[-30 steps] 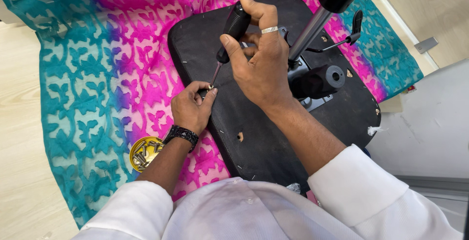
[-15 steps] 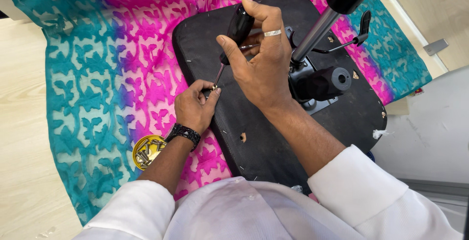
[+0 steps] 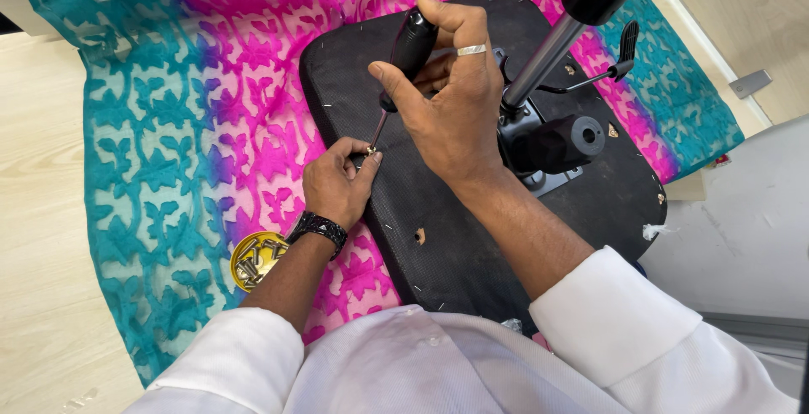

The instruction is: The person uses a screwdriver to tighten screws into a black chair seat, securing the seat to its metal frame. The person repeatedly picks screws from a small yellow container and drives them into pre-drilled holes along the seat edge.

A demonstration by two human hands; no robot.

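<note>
Pale wood floor under a pink-and-teal patterned cloth.

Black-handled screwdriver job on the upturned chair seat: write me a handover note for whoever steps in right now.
Right hand: gripping the black-handled screwdriver, tip down near the seat's left edge.
Left hand: fingertips pinching at the tip, apparently steadying a screw; the screw itself is too small to confirm.
Black upturned chair seat underside lies on the pink and teal patterned cloth; round gold tin sits by the left wrist.
Done: tool placed.
Left: whether this fastener is seated cannot be told.
</note>
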